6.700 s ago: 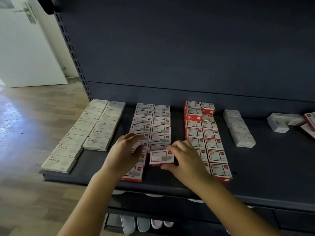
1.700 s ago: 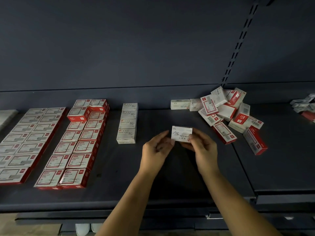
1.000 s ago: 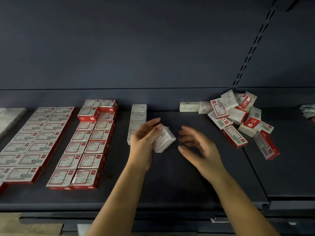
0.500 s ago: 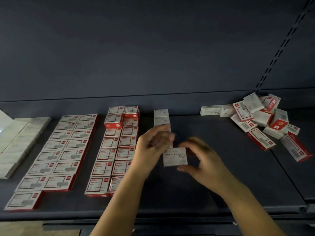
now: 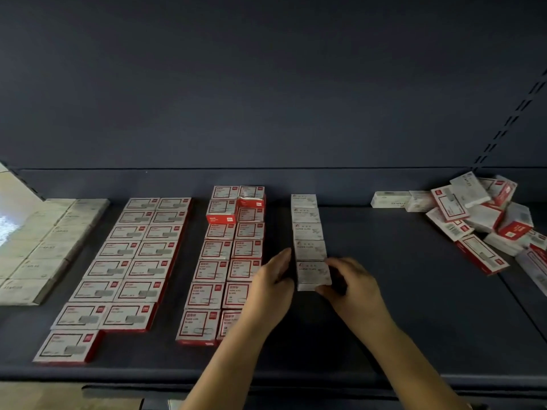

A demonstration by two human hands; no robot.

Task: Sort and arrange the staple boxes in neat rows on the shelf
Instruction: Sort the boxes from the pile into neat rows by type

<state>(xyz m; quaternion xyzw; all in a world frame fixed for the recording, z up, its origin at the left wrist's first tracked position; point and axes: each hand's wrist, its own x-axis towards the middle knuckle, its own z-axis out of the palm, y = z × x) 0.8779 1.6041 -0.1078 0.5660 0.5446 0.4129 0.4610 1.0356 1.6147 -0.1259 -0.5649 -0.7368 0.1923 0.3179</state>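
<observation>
A small white box (image 5: pixel 313 273) lies flat on the dark shelf (image 5: pixel 408 315) at the front end of a single row of matching white boxes (image 5: pixel 306 226). My left hand (image 5: pixel 273 288) presses straight fingers against the box's left side. My right hand (image 5: pixel 352 288) pinches its right side and front edge between thumb and fingers. Left of this row lie two double rows of red-and-white boxes (image 5: pixel 231 261) (image 5: pixel 133 261), and further left a double row of cream boxes (image 5: pixel 38 250).
An unsorted heap of red-and-white and white boxes (image 5: pixel 479 217) sits at the back right, with two white boxes (image 5: pixel 390 199) lying against the back panel beside it. One red box (image 5: pixel 222 213) is stacked on the red row's back end. The shelf's front edge runs below my forearms.
The white box, held in the air between my hands half a second ago, now lies on the shelf at the front of the white row. My view has swung left.
</observation>
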